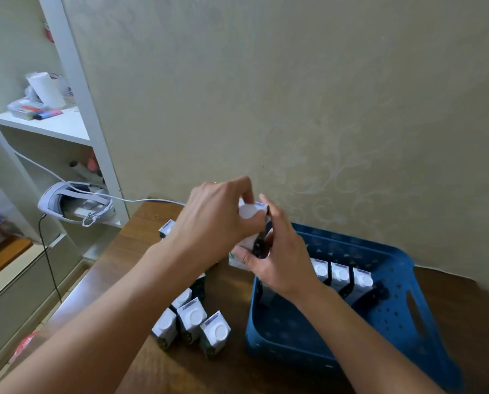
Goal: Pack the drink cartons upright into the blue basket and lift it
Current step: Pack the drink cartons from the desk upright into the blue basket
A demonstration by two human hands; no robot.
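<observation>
Grip: left hand (215, 220) and right hand (277, 251) both clasp one white capped drink carton (249, 214).
Basket: blue perforated plastic basket (402, 314) just below-right of grip, three cartons (340, 275) upright inside.
Loose: cartons (190, 318) below-left on brown wooden table (226, 371).

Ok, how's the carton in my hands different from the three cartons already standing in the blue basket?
The held carton is up in the air, above the basket's left rim, gripped by the left hand and right hand; the three basket cartons stand inside the blue basket, touched by no hand. The held carton is tilted; the basket cartons stand upright in a row. All have white round caps on top.
</observation>
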